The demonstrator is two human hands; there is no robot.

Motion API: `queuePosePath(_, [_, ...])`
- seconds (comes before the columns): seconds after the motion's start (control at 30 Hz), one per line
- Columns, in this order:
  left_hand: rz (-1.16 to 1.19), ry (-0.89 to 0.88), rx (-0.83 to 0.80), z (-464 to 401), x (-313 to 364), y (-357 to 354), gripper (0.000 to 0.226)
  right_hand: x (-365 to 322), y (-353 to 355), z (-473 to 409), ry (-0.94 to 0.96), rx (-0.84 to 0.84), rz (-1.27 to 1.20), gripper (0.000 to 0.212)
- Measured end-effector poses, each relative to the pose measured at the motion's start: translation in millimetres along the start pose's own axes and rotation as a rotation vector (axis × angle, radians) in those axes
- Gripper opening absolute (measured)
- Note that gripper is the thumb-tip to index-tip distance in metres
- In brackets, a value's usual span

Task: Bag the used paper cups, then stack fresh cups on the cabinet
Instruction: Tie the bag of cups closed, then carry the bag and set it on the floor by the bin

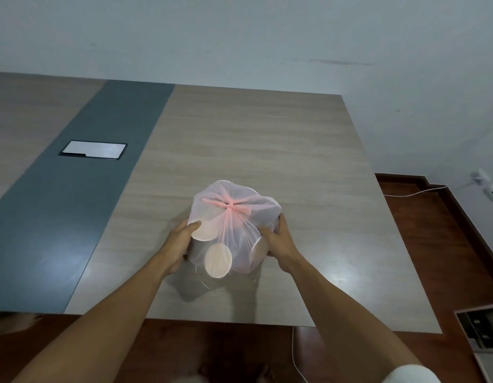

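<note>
A thin pink plastic bag (240,217) stands on the wooden table (267,139), tied in a knot (229,205) at its top. Several paper cups (218,261) show through the film, lying on their sides with round ends toward me. My left hand (178,244) holds the bag's left side, thumb on top and fingers curved round a cup. My right hand (278,239) cups the bag's right side, fingers wrapped round the far edge. Both forearms reach in from the bottom of the view.
A grey strip (74,205) runs down the table's left part, with a silver hatch plate (93,149) set in it. Right of the table lies dark wooden floor (433,258) with a white cable (414,192) and a box (480,327) at the right edge.
</note>
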State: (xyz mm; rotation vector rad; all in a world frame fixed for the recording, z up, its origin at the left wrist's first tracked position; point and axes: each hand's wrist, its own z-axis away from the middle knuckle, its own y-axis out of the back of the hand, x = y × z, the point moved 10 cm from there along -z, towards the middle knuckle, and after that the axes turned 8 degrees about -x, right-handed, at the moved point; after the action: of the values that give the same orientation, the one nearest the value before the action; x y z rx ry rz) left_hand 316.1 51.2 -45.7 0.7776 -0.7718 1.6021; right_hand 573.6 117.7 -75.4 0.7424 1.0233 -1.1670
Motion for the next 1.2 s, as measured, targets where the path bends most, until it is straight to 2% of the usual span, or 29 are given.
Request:
queuePosePath(0.2, [-0.047,-0.144,-0.049,-14.5,30.9,-23.3,0.026,-15.4,13.3,18.9,0.136,0.14,-0.046,0.078])
queuePosePath(0.47, [-0.14,-0.231,-0.314,-45.9,57.6,-114.2,0.035,-37.9,75.7,95.7,0.214,0.508,-0.056,0.077])
queuePosePath(0.83, [-0.341,-0.279,-0.763,21.6,42.3,-354.0,0.023,-1.9,223.0,271.5,0.22,0.978,-0.166,0.087])
queuePosePath(0.93, [-0.429,-0.311,-0.886,53.1,24.7,-433.2,0.034,16.5,276.4,326.8,0.217,1.106,-0.182,0.085])
queuePosePath(1.0, [-0.456,-0.323,-0.939,70.7,11.9,-478.5,0.038,25.0,307.9,357.2,0.211,1.158,-0.184,0.087])
queuePosePath(1.07, [-0.461,-0.317,-0.986,89.9,-2.3,-526.1,0.033,30.4,338.5,391.0,0.224,1.212,-0.196,0.091])
queuePosePath(1.2, [-0.471,-0.329,-1.035,128.5,-26.2,-617.4,0.032,41.5,407.2,454.1,0.204,1.286,-0.2,0.081])
